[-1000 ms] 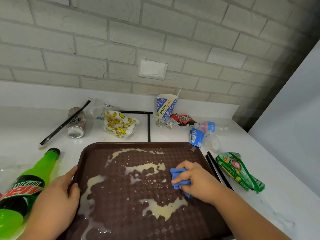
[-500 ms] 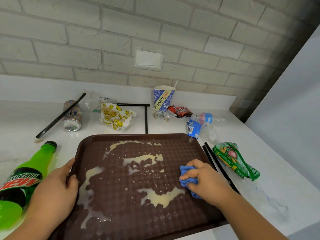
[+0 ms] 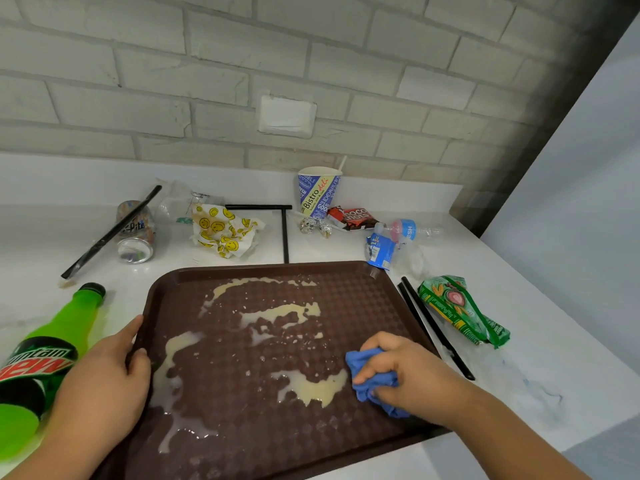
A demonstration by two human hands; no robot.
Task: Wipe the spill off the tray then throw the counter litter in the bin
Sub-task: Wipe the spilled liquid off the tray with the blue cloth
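Note:
A brown textured tray (image 3: 360, 289) lies on the white counter, with pale creamy spill (image 3: 311, 388) spread over its middle and left side. My right hand (image 3: 412, 375) grips a crumpled blue cloth (image 3: 372, 379) pressed on the tray's right part, touching the edge of the near spill patch. My left hand (image 3: 104, 382) holds the tray's left rim, thumb over the edge. Litter lies around: a green soda bottle (image 3: 45, 358), a crushed can (image 3: 135, 233), a smiley wrapper (image 3: 225, 233), a paper cup (image 3: 318, 190), a green snack packet (image 3: 460, 310).
Behind the tray lie foil balls (image 3: 315, 226), a chocolate wrapper (image 3: 353, 218), a crushed clear bottle (image 3: 408, 230), a blue packet (image 3: 379, 252) and black sticks (image 3: 110, 232). A brick wall backs the counter; a pale panel (image 3: 571, 220) closes the right side. No bin is in view.
My right hand has dragged the blue cloth toward me and slightly right across the tray, down beside the near spill patch. My left hand has kept its hold on the rim.

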